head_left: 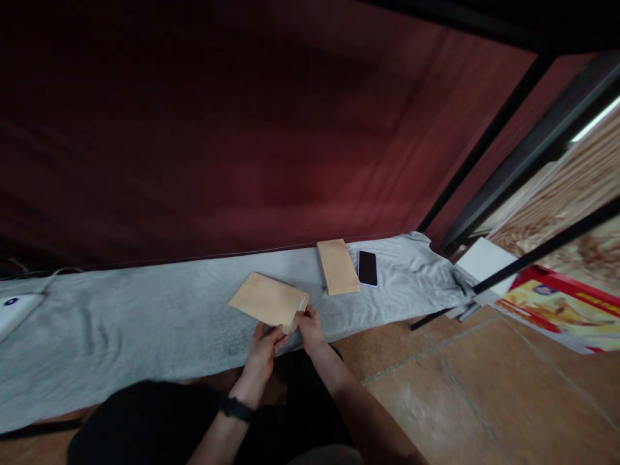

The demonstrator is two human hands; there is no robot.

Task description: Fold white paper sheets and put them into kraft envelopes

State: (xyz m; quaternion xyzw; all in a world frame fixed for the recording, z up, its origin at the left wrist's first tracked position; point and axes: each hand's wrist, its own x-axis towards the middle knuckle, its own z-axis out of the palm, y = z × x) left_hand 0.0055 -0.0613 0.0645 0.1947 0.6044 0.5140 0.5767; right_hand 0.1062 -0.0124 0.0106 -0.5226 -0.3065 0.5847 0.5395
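Observation:
A tan paper envelope (268,299) is held between my two hands, just above the front part of the cloth-covered bench. My left hand (265,345) pinches its lower edge, thumb on top. At the right end, my right hand (309,324) grips the corner by a narrow flap with a pale strip. Farther back and to the right lies a stack of similar tan envelopes (339,267). A dark-screened phone (367,268) lies flat right beside that stack.
Grey cloth (159,323) covers the long narrow bench, wrinkled at its right end. A dark red curtain (271,161) hangs behind. A white device (18,312) with a cable sits far left. Black metal bars and a red-yellow box (562,307) stand at right, above the tiled floor (436,387).

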